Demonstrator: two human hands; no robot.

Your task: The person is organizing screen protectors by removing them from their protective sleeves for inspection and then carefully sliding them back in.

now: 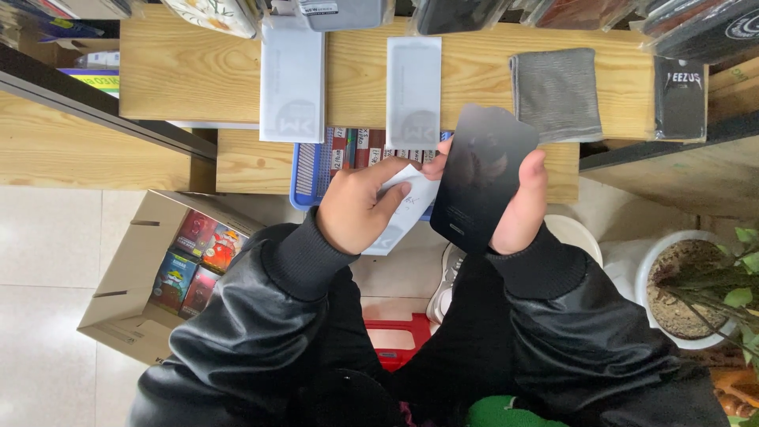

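My right hand [518, 209] holds a flat black rounded-corner panel [482, 178] upright by its edges, thumb on the right side. My left hand [360, 209] grips a white paper sleeve [411, 209] just left of the panel, partly tucked behind it. Both arms wear black jacket sleeves. Beneath the hands lies a blue basket [312, 170] holding several small packets on a wooden shelf [237, 162].
Two white flat packages [291, 79] [413, 87], a grey cloth [557, 91] and a black packet [678, 99] lie on the upper wooden counter [182, 71]. An open cardboard box [130, 273] of colourful packs stands at left. A white pot with a plant [696, 289] is at right. A red stool [395, 336] is below.
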